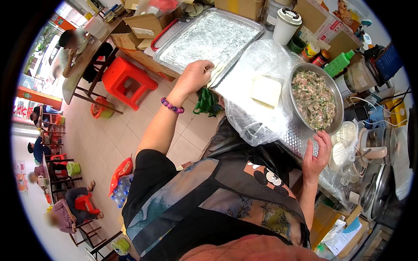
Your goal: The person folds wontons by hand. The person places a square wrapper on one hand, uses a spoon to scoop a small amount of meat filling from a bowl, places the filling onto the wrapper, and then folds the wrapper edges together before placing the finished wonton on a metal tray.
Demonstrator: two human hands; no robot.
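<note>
My left hand (197,75), with a beaded bracelet at its wrist, is over the near corner of a metal baking tray (209,37). Its fingertips pinch at pale folded dough pieces (216,74) lying there, partly hidden by the fingers. A stack of square dough wrappers (266,91) rests on a clear plastic bag (258,125) to the right of the tray. Beyond it stands a steel bowl (339,112) of minced filling with green bits (313,98). Close to the bowl's near rim, my right hand (316,156) has its fingers apart and holds nothing; whether it touches the rim is unclear.
A lidded white cup (286,27), sauce jars (310,50) and a green bottle (339,63) crowd the table's back. Bagged plastic bowls (339,150) sit beside my right hand. At left are a red stool (125,81) and several seated people.
</note>
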